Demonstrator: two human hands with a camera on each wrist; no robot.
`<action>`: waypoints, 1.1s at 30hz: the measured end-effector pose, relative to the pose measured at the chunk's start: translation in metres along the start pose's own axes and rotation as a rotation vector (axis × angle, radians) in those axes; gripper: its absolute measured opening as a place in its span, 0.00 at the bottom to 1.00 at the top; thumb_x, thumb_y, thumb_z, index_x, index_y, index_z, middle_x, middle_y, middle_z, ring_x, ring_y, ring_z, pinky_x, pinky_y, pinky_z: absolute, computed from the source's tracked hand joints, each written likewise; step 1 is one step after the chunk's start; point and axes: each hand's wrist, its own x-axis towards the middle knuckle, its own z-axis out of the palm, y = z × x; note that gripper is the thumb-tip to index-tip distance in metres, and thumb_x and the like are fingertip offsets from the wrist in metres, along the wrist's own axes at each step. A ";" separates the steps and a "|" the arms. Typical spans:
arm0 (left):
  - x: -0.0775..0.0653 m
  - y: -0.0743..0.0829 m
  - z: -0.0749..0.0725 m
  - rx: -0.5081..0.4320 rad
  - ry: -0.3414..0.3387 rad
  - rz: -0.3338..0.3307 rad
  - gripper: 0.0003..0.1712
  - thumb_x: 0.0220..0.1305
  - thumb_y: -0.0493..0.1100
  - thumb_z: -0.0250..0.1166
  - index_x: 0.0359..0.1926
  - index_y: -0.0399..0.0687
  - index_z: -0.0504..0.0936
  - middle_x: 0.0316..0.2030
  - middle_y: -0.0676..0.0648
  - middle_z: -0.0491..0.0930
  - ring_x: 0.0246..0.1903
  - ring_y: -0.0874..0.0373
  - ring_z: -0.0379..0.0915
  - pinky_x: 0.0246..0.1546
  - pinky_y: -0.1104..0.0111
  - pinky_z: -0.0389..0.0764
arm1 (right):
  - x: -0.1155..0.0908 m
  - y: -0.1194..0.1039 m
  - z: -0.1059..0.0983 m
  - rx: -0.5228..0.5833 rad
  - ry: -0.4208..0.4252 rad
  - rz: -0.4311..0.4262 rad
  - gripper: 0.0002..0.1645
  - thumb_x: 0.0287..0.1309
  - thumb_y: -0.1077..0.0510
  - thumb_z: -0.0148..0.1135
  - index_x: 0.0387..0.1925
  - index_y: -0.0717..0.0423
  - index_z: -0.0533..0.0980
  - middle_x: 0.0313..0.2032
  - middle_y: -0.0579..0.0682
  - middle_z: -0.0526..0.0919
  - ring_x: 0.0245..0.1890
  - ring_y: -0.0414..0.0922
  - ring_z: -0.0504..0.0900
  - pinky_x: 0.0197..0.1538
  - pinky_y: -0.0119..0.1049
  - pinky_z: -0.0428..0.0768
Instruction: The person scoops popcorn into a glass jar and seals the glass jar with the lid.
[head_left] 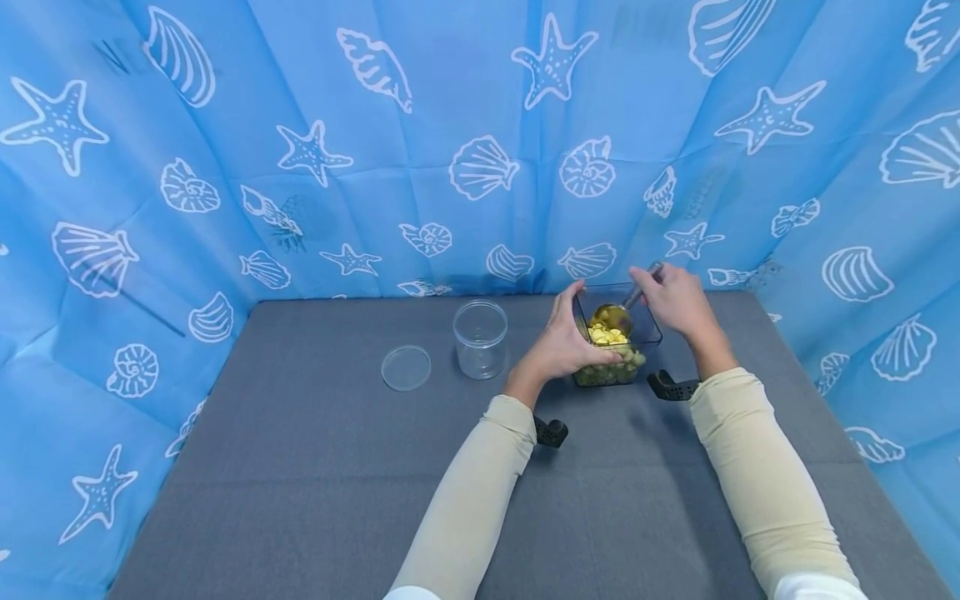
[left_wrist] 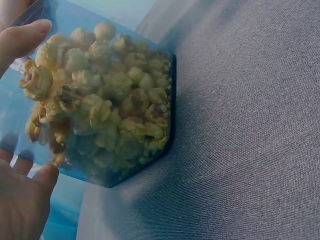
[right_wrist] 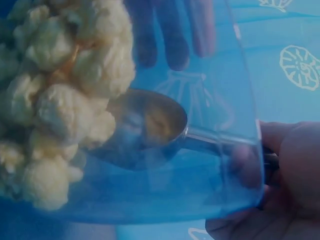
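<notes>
Popcorn (head_left: 606, 335) fills the lower part of a clear plastic bin (head_left: 651, 340) at the back right of the table. My left hand (head_left: 562, 342) grips the bin's left side, thumb across the near wall and fingers behind. In the left wrist view yellow popcorn (left_wrist: 100, 107) is pressed against the see-through wall. My right hand (head_left: 673, 302) holds the handle of a metal scoop (head_left: 613, 318), whose bowl is down inside the bin. The right wrist view shows the scoop's bowl (right_wrist: 152, 120) beside the popcorn, seen through the wall.
Left of the bin stands a clear round jar (head_left: 480, 337) with no lid on it. A clear round lid (head_left: 407, 368) lies flat beside the jar. A blue curtain (head_left: 420, 167) with shell and starfish prints hangs behind the grey-covered table (head_left: 337, 483).
</notes>
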 end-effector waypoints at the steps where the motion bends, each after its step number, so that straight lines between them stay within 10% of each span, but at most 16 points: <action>1: 0.000 0.000 0.000 0.001 0.000 0.000 0.74 0.45 0.56 0.84 0.81 0.70 0.38 0.77 0.51 0.51 0.76 0.50 0.55 0.72 0.51 0.69 | 0.001 0.000 0.000 0.008 0.002 0.006 0.42 0.74 0.28 0.37 0.42 0.63 0.77 0.34 0.61 0.83 0.20 0.48 0.68 0.25 0.41 0.68; 33: -0.002 0.001 0.000 -0.025 0.007 -0.001 0.74 0.45 0.53 0.85 0.81 0.68 0.39 0.79 0.50 0.50 0.78 0.50 0.52 0.73 0.51 0.67 | 0.002 0.005 0.001 0.194 0.075 0.136 0.37 0.73 0.28 0.39 0.28 0.56 0.66 0.19 0.46 0.69 0.17 0.44 0.63 0.22 0.41 0.65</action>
